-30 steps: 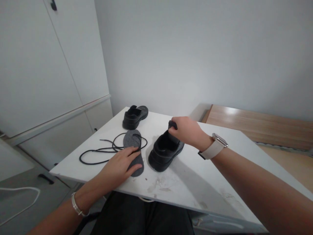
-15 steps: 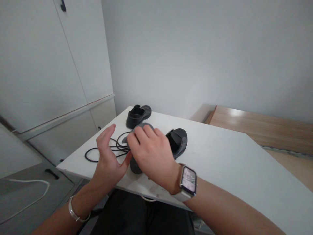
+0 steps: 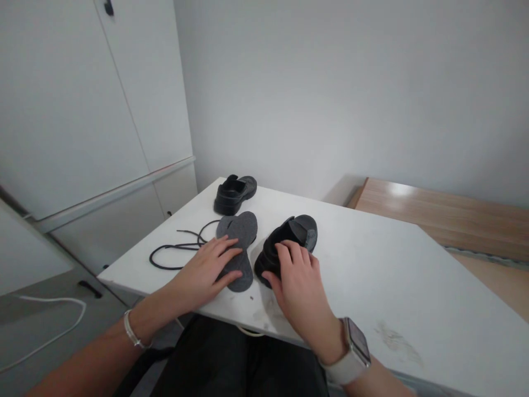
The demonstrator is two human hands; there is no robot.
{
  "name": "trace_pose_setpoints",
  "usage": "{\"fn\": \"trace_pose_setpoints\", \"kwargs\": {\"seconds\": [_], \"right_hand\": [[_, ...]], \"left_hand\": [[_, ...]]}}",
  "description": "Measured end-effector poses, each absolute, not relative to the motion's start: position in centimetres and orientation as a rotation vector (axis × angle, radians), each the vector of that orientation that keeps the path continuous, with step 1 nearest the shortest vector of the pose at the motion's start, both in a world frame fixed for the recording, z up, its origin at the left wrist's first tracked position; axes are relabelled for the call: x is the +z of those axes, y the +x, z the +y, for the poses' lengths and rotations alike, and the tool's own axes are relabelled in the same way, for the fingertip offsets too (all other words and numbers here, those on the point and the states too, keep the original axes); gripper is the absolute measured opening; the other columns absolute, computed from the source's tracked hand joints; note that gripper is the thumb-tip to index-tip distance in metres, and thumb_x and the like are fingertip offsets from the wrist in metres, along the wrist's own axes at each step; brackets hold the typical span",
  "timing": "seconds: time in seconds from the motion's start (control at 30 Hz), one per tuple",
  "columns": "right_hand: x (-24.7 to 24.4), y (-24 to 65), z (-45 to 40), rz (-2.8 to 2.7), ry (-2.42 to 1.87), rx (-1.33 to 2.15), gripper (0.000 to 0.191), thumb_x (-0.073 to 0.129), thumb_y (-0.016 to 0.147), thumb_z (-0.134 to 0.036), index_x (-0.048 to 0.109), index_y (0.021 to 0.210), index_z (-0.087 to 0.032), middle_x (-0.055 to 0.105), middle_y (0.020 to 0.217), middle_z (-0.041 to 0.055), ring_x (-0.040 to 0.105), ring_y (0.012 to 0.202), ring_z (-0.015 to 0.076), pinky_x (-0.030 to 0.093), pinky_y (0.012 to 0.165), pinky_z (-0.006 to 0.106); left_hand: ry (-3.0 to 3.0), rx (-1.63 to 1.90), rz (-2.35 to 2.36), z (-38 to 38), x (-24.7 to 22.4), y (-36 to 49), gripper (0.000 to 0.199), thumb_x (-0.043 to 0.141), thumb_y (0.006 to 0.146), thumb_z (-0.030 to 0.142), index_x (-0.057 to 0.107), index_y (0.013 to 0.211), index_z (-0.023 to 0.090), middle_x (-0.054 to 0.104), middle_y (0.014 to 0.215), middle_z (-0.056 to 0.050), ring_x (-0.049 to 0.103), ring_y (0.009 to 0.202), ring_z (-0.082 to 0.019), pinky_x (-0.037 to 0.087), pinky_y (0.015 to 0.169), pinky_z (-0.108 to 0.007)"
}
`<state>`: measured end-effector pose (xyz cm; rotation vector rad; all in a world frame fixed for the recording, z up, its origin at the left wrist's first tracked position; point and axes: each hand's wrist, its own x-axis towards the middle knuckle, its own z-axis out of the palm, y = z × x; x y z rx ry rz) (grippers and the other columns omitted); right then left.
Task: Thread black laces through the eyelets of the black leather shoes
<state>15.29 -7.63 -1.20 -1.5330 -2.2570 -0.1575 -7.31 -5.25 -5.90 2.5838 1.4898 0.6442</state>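
The near shoe [image 3: 270, 255], black and upright on the white table [image 3: 372, 275], has its heel towards the person and its toe pointing away and to the right. The right hand [image 3: 303, 289] is at the heel end: its fingers bend over the rim of the opening and its thumb lies against the back, so the heel appears to be held in a fairly wide pinch. From the right wrist, the shoe lies ahead and slightly left, its toe beyond the fingertips. The right forearm comes in from the lower right, with a watch [image 3: 357, 341] at the wrist.

Just left of the shoe, two grey insoles [image 3: 243, 227] lie overlapped and flat, their length running away from the person. The left hand [image 3: 202, 275] is the nearer one to them; it rests palm down over their left side, fingers spread and not closed round anything. A bracelet [image 3: 133, 330] circles that wrist.

Farther left, black laces [image 3: 167, 268] trail in loops. Beyond the insoles, at the table's far left corner, stands the far shoe [image 3: 227, 204].
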Motion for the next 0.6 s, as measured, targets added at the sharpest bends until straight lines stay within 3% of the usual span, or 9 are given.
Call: {"fn": "trace_pose_setpoints", "kwargs": {"seconds": [0.1,0.17,0.47,0.6], "right_hand": [[-1.1,16.5,-6.0,-2.308,-1.506,0.119,0.018,0.065,0.089,-0.022,0.062,0.107,-0.020,0.066,0.109,0.0086,0.057,0.105,0.0289,0.047,0.092,0.048],[-1.1,16.9,-4.0,-2.303,-1.419,0.219,0.019,0.066,0.086,-0.015,0.061,0.103,-0.020,0.066,0.108,0.0067,0.057,0.104,0.0271,0.047,0.093,0.046],[-3.4,15.3,8.4,-2.094,-1.167,0.408,0.031,0.062,0.077,-0.005,0.063,0.106,-0.014,0.053,0.141,0.0144,0.049,0.132,0.0233,0.036,0.115,0.042],[-3.9,13.3,10.2,-2.091,-1.157,0.385,0.035,0.060,0.080,-0.006,0.061,0.114,-0.013,0.042,0.153,0.0155,0.037,0.144,0.0230,0.028,0.122,0.040]], "left_hand": [[2.592,0.581,1.499,-5.0,-7.0,-7.2,0.051,0.049,0.098,0.048,0.055,0.140,0.018,0.049,0.151,-0.014,0.039,0.144,-0.035,0.035,0.117,-0.058],[2.600,0.606,1.500,-5.2,-7.4,-7.1,0.051,0.048,0.099,0.047,0.053,0.142,0.019,0.048,0.152,-0.013,0.038,0.145,-0.034,0.034,0.118,-0.057],[2.586,0.705,1.680,-5.6,-7.1,-6.6,0.040,0.054,0.095,0.046,0.063,0.125,0.022,0.060,0.137,-0.012,0.053,0.129,-0.033,0.036,0.114,-0.058],[2.593,0.726,1.677,-5.6,-7.4,-6.7,0.042,0.054,0.095,0.050,0.062,0.127,0.023,0.060,0.137,-0.012,0.052,0.130,-0.032,0.032,0.115,-0.059]]}}
